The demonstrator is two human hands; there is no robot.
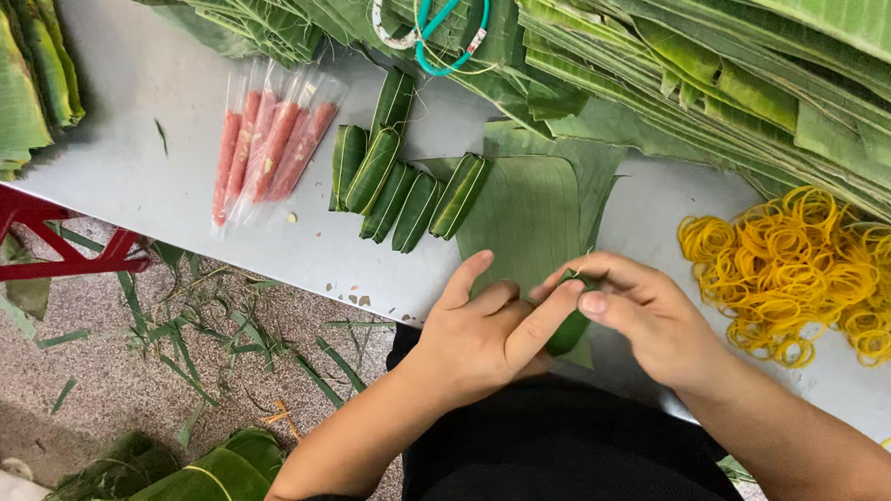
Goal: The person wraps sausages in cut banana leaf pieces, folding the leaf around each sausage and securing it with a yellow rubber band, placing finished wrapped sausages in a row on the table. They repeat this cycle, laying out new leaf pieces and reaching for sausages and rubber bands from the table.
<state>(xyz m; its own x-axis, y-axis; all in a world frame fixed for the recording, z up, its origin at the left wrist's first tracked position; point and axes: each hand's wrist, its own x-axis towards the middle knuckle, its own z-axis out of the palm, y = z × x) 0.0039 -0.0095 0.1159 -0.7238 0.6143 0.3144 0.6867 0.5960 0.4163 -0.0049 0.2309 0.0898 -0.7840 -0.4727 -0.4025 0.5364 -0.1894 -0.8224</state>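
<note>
- Two hands pinch one small leaf-wrapped roll (569,330) above the table edge (366,274): left hand (484,329) and right hand (649,317) fingers pressed on it.
- Cut banana leaf (524,212) lies just beyond.
- Finished green rolls (397,177) and packaged pink sausages (266,143) further left.
- Yellow rubber bands (807,265) heaped right.

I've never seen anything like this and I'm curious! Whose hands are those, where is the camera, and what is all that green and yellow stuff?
The camera sits on a person's head and looks down, so you see their own two hands. The left hand and right hand together hold a small leaf-wrapped roll. On the grey table lie finished green rolls, pink sausages in clear wrappers, a flat banana leaf piece, big stacks of banana leaves, a pile of yellow rubber bands and teal-handled scissors.
</note>
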